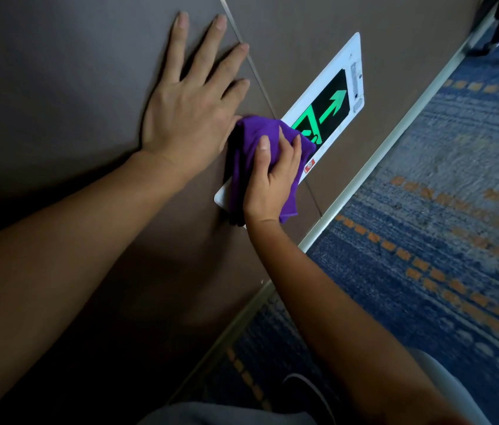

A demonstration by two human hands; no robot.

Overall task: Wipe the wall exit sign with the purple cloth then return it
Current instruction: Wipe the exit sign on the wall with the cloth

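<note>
Two hands, the left hand [191, 110] and right hand [272, 176], one purple cloth [248, 161], one exit sign [331, 96].

Both forearms bare, no sleeves, watch or rings visible. Grey garment [229, 414] at bottom of frame, thin white cord [312, 391] looping across it.

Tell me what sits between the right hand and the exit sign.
The purple cloth: the right hand presses it flat against the exit sign, covering the sign's nearer end, as seen in the head view.
</note>
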